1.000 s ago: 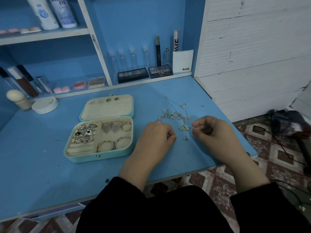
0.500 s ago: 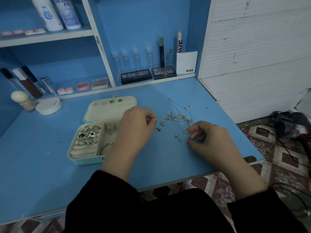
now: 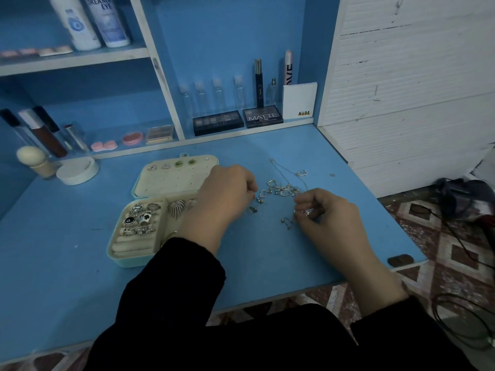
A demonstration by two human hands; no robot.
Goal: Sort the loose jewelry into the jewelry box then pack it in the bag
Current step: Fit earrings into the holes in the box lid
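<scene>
Your left hand (image 3: 227, 194) hung over the right side of the open box (image 3: 123, 261), fingers curled and tips just beside the loose jewelry (image 3: 284, 189); I could not tell whether it held anything. Your right hand (image 3: 330, 219) pinched 1 small silver piece (image 3: 305, 213) between thumb and forefinger at the near edge of that tangle. The tangle lay on the table (image 3: 80, 277) just right of the box, with 1 thin chain (image 3: 281, 170) trailing back from it and at least 3 small bits (image 3: 259, 201) lying apart on its near side. The lid (image 3: 166, 184) lay flat behind the base and carried 4 studs: 2 silver hearts (image 3: 158, 166) and 2 green ones (image 3: 184, 163). In the base, the left compartment held rings (image 3: 140, 219) on rolls, too crowded to count, and the rear right one held 2 fan earrings (image 3: 182, 207) beside your wrist. On the shelf behind stood 4 clear vials (image 3: 218, 93), 2 palettes (image 3: 218, 122) and 1 white card (image 3: 300, 100); 2 white bottles (image 3: 77, 22) stood on the upper shelf.
</scene>
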